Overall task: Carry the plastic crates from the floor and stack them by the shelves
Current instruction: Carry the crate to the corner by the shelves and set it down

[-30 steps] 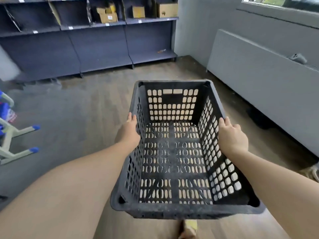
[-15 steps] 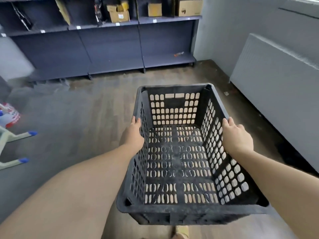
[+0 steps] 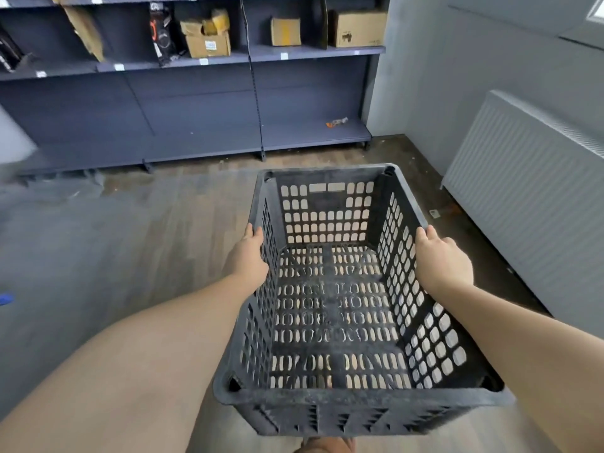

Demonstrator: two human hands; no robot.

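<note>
An empty black plastic crate with perforated walls and base hangs in front of me above the wooden floor. My left hand grips the rim of its left long wall, and my right hand grips the rim of the right wall. Dark blue-grey shelves stand ahead along the far wall; their bottom shelf lies just beyond the crate's far end.
Cardboard boxes sit on an upper shelf. A small orange item lies on the bottom shelf at its right end. A white radiator runs along the right wall. Wooden floor stretches to the left.
The shelves have come nearer and now fill the upper view; the crate stays held in both hands. The white frame with blue feet at the left has slipped out of sight.
</note>
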